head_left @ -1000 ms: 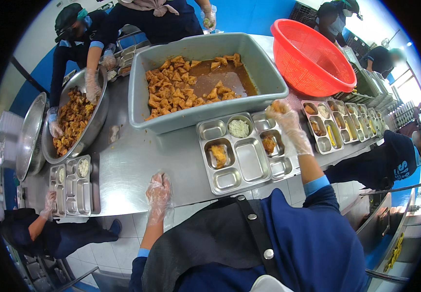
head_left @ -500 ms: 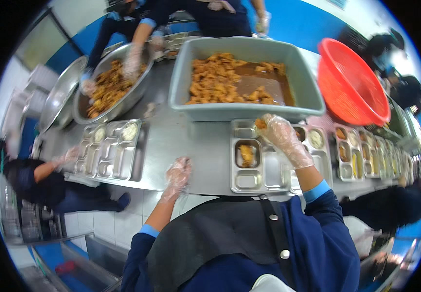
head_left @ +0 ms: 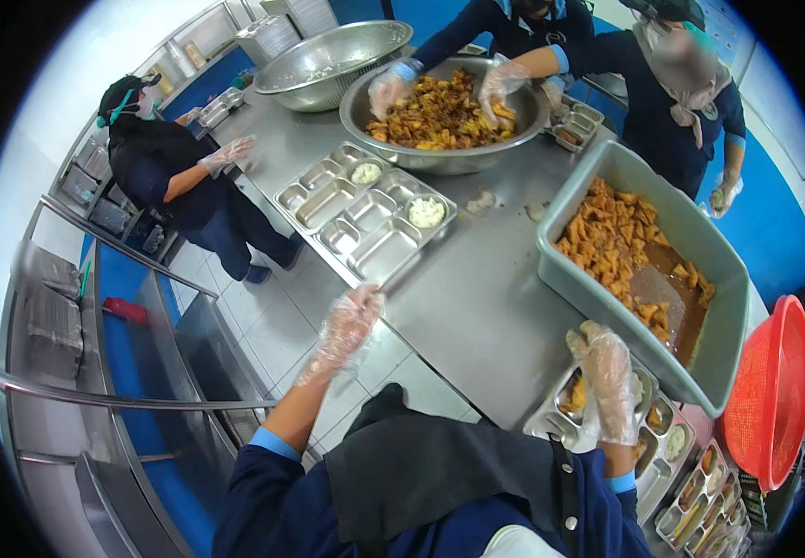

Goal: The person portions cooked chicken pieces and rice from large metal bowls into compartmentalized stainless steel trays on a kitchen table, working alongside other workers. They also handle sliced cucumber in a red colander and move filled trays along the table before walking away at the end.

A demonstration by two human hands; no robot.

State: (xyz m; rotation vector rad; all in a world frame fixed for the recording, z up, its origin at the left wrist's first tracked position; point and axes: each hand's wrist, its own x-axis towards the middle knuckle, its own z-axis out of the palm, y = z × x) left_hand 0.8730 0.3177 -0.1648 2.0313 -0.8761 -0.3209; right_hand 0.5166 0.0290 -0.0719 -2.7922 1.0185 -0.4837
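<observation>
The left hand reached open-fingered toward the empty tray at the worktop's front edge; gripping its rim squarely seemed wise, while the right hand hovered open over the filled tray.

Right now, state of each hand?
Left hand: gloved, fingers loosely curled, holds nothing, at the table edge near the steel tray.
Right hand: gloved, over the filled tray; grip cannot be told.

One head-worn fisheye view looks steeply down from just above the left hand and right hand, facing out across the steel table beyond them
</observation>
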